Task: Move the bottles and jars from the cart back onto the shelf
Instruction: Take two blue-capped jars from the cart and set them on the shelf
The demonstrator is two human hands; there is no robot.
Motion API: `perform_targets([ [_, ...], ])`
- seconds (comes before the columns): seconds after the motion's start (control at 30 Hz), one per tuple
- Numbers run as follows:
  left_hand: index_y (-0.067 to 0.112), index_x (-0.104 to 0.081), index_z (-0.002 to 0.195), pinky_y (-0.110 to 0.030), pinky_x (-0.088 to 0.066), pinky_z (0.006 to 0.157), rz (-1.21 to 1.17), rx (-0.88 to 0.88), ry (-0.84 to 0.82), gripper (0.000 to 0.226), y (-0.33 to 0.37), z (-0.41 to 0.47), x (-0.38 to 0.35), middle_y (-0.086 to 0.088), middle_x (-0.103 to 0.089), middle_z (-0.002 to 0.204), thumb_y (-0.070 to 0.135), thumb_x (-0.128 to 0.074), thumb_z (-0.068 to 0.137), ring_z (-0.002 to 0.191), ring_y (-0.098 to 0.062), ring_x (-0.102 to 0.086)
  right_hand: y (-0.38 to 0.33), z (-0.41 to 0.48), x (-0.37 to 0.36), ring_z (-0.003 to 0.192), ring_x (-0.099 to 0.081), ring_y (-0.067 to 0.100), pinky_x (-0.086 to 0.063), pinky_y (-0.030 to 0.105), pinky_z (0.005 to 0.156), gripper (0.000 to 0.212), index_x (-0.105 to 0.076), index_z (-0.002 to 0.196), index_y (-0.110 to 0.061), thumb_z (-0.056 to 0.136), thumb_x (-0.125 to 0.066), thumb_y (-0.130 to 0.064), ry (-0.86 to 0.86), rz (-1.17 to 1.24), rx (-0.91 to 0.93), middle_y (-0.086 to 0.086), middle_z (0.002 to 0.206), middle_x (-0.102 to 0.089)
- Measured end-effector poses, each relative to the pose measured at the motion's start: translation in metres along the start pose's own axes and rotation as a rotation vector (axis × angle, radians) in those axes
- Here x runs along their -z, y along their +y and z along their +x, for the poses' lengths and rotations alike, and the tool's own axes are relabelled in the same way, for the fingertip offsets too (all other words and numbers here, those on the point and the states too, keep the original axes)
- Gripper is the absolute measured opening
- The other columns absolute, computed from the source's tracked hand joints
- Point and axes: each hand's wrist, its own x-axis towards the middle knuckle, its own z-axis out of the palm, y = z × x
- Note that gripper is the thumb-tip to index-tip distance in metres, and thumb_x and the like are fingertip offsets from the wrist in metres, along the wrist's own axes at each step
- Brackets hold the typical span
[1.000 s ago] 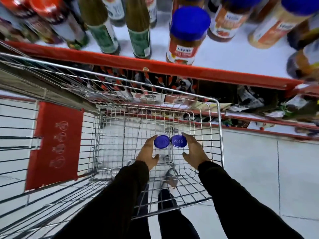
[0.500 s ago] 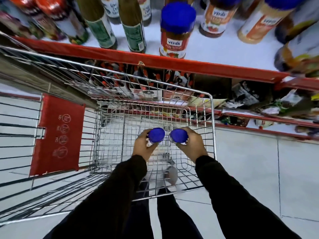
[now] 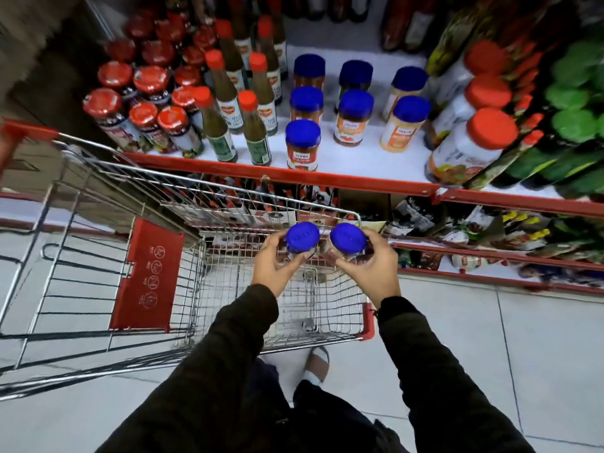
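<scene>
I hold two blue-lidded jars side by side above the wire cart point(image 3: 327, 325). My left hand point(image 3: 273, 266) grips the left jar point(image 3: 302, 238) and my right hand point(image 3: 372, 273) grips the right jar point(image 3: 348, 239). Both jars are lifted near the cart's far rim, just below the red front edge of the white shelf point(image 3: 359, 161). On that shelf stand several matching blue-lidded jars point(image 3: 303, 143). The basket under my hands looks bare.
Left on the shelf are green sauce bottles point(image 3: 225, 125) and red-lidded jars point(image 3: 176, 125); right are big red-capped tubs point(image 3: 470, 148) and green bottles. A lower shelf point(image 3: 490, 237) holds packets. A red child-seat flap point(image 3: 147, 276) is in the cart. My sandalled foot point(image 3: 317, 364) stands on pale tiles.
Both hands closed on the jars at the cart's bottom and raised them toward the cart's rim. The view tilted up, showing much more of the shelf.
</scene>
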Motion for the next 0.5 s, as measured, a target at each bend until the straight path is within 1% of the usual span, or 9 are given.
perform_targets([
  [0.03, 0.010, -0.052, 0.137, -0.046, -0.046, 0.110, -0.005, -0.022, 0.009, 0.062, 0.012, 0.002, -0.001, -0.009, -0.061, 0.134, 0.022, -0.079, 0.083, 0.126, -0.025, -0.056, -0.005, 0.005, 0.009, 0.091, -0.059, -0.006, -0.038, 0.000, 0.089, 0.060, -0.063, 0.113, -0.031, 0.062, -0.090, -0.048, 0.030, 0.010, 0.014, -0.013, 0.100, -0.067],
  [0.07, 0.010, -0.051, 0.137, -0.044, -0.046, 0.110, -0.006, -0.047, 0.021, 0.062, 0.025, 0.005, -0.003, -0.007, -0.060, 0.135, 0.022, -0.079, 0.083, 0.126, -0.024, -0.056, -0.010, 0.011, 0.018, 0.091, -0.061, -0.007, -0.037, -0.003, 0.087, 0.059, -0.065, 0.113, -0.028, 0.063, -0.093, -0.042, 0.057, 0.021, 0.019, -0.009, 0.102, -0.070],
  [0.1, 0.011, -0.051, 0.137, -0.040, -0.045, 0.111, -0.011, -0.072, 0.033, 0.061, 0.036, 0.008, -0.005, -0.005, -0.060, 0.134, 0.023, -0.079, 0.083, 0.124, -0.020, -0.055, -0.014, 0.017, 0.025, 0.094, -0.063, -0.006, -0.040, -0.002, 0.088, 0.060, -0.066, 0.115, -0.023, 0.064, -0.094, -0.036, 0.080, 0.034, 0.020, -0.004, 0.106, -0.072],
  [0.17, 0.012, -0.051, 0.137, -0.029, -0.041, 0.110, -0.038, -0.137, 0.050, 0.061, 0.062, 0.016, -0.011, -0.003, -0.059, 0.133, 0.024, -0.078, 0.084, 0.122, -0.012, -0.053, -0.023, 0.030, 0.042, 0.103, -0.068, 0.011, -0.048, 0.009, 0.095, 0.063, -0.066, 0.120, -0.017, 0.064, -0.093, -0.029, 0.145, 0.064, 0.035, 0.003, 0.113, -0.073],
  [0.2, 0.013, -0.051, 0.138, -0.025, -0.040, 0.108, -0.056, -0.163, 0.051, 0.061, 0.075, 0.021, -0.015, -0.003, -0.058, 0.134, 0.024, -0.077, 0.084, 0.122, -0.010, -0.052, -0.028, 0.037, 0.050, 0.105, -0.069, 0.018, -0.051, 0.018, 0.098, 0.064, -0.066, 0.121, -0.015, 0.064, -0.093, -0.029, 0.182, 0.075, 0.046, 0.005, 0.115, -0.073],
  [0.23, 0.013, -0.050, 0.139, -0.025, -0.040, 0.108, -0.074, -0.183, 0.051, 0.061, 0.088, 0.028, -0.019, -0.003, -0.057, 0.135, 0.024, -0.077, 0.085, 0.123, -0.010, -0.051, -0.033, 0.045, 0.058, 0.105, -0.069, 0.020, -0.054, 0.026, 0.099, 0.064, -0.066, 0.120, -0.016, 0.063, -0.092, -0.033, 0.223, 0.087, 0.059, 0.005, 0.114, -0.073],
  [0.33, 0.012, -0.051, 0.139, -0.035, -0.044, 0.110, -0.109, -0.219, 0.099, 0.062, 0.123, 0.050, -0.033, 0.001, -0.056, 0.134, 0.026, -0.077, 0.085, 0.123, -0.014, -0.053, -0.042, 0.069, 0.077, 0.102, -0.070, 0.019, -0.056, 0.036, 0.098, 0.061, -0.068, 0.116, -0.020, 0.064, -0.089, -0.046, 0.318, 0.114, 0.079, 0.003, 0.111, -0.075],
  [0.4, 0.011, -0.051, 0.139, -0.041, -0.047, 0.110, -0.134, -0.236, 0.129, 0.062, 0.140, 0.068, -0.042, 0.003, -0.055, 0.129, 0.024, -0.078, 0.084, 0.122, -0.015, -0.054, -0.044, 0.088, 0.087, 0.106, -0.070, 0.022, -0.055, 0.042, 0.100, 0.063, -0.069, 0.118, -0.016, 0.066, -0.091, -0.044, 0.345, 0.104, 0.068, 0.006, 0.113, -0.075],
  [0.5, 0.010, -0.051, 0.139, -0.045, -0.049, 0.108, -0.136, -0.223, 0.146, 0.062, 0.154, 0.095, -0.055, -0.006, -0.055, 0.132, 0.020, -0.078, 0.084, 0.120, -0.014, -0.052, -0.042, 0.115, 0.095, 0.104, -0.071, 0.026, -0.056, 0.048, 0.098, 0.063, -0.068, 0.119, -0.013, 0.068, -0.092, -0.039, 0.366, 0.080, 0.059, 0.008, 0.111, -0.076],
])
